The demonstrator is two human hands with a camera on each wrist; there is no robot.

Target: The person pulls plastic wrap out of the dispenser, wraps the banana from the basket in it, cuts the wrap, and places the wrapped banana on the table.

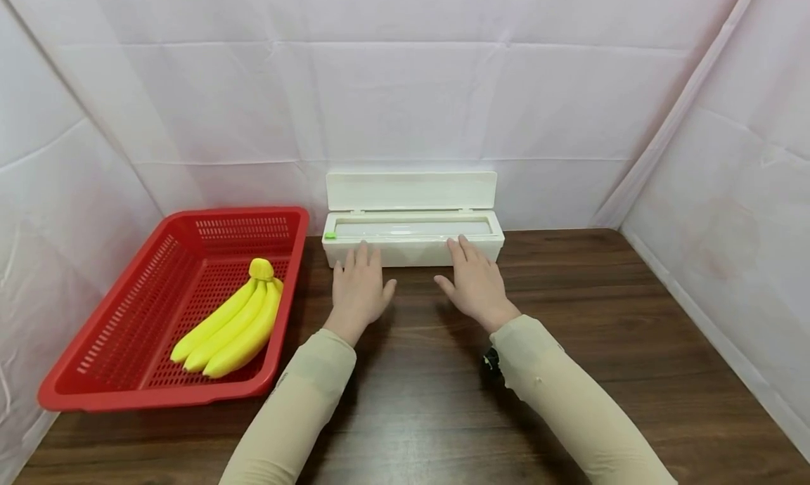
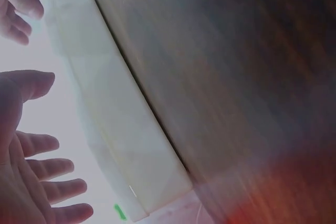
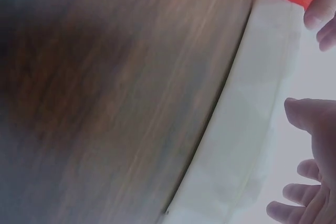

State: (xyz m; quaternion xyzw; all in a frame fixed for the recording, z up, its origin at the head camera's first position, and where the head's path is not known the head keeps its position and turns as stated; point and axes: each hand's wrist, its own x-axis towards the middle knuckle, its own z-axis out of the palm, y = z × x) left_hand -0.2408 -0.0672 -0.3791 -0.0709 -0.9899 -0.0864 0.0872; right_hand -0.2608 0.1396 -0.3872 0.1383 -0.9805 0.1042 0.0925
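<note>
A long white plastic-wrap dispenser box (image 1: 411, 253) stands at the back of the table, its lid (image 1: 411, 191) raised. Clear film seems to lie across the opening, and a small green slider (image 1: 330, 236) sits at the left end of its front rim. My left hand (image 1: 359, 285) is held in front of the box's left half, fingers extended toward it. Before the right half is my right hand (image 1: 474, 282), its fingers likewise extended. Both wrist views show fingers spread and holding nothing. Whether any fingertip touches the box I cannot tell.
To the left stands a red plastic basket (image 1: 278, 344) with slotted sides, and a bunch of yellow bananas (image 1: 237, 330) lies in it. White cloth (image 1: 405, 105) hangs behind and at both sides of the dark wooden table (image 1: 418, 415).
</note>
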